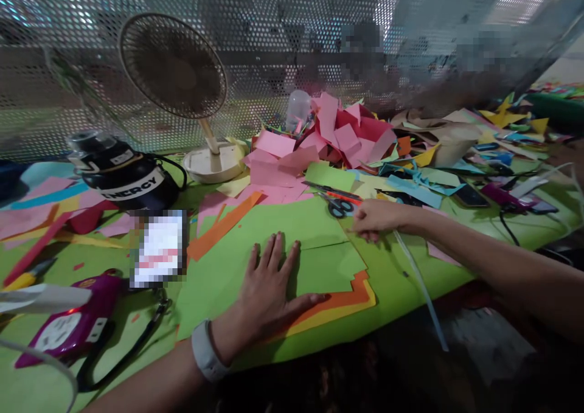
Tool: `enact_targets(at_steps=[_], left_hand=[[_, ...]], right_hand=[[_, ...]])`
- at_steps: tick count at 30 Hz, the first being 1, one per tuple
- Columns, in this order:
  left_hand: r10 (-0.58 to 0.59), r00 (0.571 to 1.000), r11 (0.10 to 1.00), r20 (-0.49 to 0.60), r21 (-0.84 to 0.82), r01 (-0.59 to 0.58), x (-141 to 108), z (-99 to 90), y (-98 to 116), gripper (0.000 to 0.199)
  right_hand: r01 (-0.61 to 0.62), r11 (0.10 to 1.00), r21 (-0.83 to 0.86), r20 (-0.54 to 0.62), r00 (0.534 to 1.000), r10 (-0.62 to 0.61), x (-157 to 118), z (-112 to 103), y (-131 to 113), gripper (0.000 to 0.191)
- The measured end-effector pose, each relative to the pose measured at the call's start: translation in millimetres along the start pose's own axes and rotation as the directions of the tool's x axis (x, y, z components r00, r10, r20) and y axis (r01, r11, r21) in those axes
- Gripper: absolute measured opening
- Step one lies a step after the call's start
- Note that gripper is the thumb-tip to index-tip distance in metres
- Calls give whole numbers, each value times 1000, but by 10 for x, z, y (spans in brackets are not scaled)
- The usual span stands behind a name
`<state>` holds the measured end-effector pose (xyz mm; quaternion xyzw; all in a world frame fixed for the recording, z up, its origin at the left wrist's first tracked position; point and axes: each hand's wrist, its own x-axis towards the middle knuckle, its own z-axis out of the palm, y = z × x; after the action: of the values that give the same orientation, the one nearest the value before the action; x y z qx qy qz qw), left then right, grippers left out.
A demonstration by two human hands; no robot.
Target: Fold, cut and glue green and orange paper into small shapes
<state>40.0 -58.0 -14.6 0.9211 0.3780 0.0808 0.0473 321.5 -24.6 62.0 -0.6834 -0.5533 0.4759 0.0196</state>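
My left hand [269, 288] lies flat with fingers spread on a large green paper sheet [219, 285]. Orange and yellow sheets [360, 297] show beneath its right edge. My right hand [381, 216] is curled at the upper right of the sheet. Its fingertips meet the end of a thin red-orange object [340, 194], and what lies inside the fingers is hidden. Dark-handled scissors [340, 208] lie just left of those fingers. A long translucent strip [422, 285] runs from below the right hand past the table's front edge.
Pink paper pieces [347, 136] are heaped at the back, before a perforated metal screen [274, 48]. A small fan [173, 66] and a black bottle [128, 176] stand at back left. Purple devices with cables lie at left [73, 322] and right [506, 195].
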Motion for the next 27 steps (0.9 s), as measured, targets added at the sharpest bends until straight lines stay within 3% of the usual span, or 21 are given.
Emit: enact_targets(at_steps=[2, 4, 9, 15, 20, 23, 25, 27], left_hand=[[-11, 1000, 1000, 21, -7, 11, 4, -27, 11, 102], [-21, 999, 1000, 43, -15, 21, 18, -54, 23, 103], [-11, 995, 1000, 98, -18, 13, 22, -113, -10, 99], [-52, 989, 998, 140, 34, 47, -93, -340, -302, 92], [-124, 980, 985, 153, -103, 141, 294, -672, -472, 58], [-106, 901, 897, 422, -351, 270, 654, -668, -437, 46], [-30, 799, 795, 601, -470, 384, 818, -582, -412, 42], [-2, 721, 721, 693, -499, 482, 891, -486, -414, 45]], right_hand=[[91, 996, -18, -19, 996, -91, 37, 105, -172, 38], [135, 990, -33, 49, 990, -133, 123, 260, -321, 41], [78, 995, -68, 156, 986, -67, 345, 538, -415, 50], [75, 994, -80, 162, 985, -62, 359, 514, -389, 51], [44, 996, -74, 170, 985, -31, 340, 521, -433, 46], [41, 995, -88, 158, 987, -27, 341, 531, -442, 44], [44, 994, -98, 153, 988, -28, 346, 529, -440, 44], [46, 994, -103, 156, 987, -29, 350, 525, -435, 46]])
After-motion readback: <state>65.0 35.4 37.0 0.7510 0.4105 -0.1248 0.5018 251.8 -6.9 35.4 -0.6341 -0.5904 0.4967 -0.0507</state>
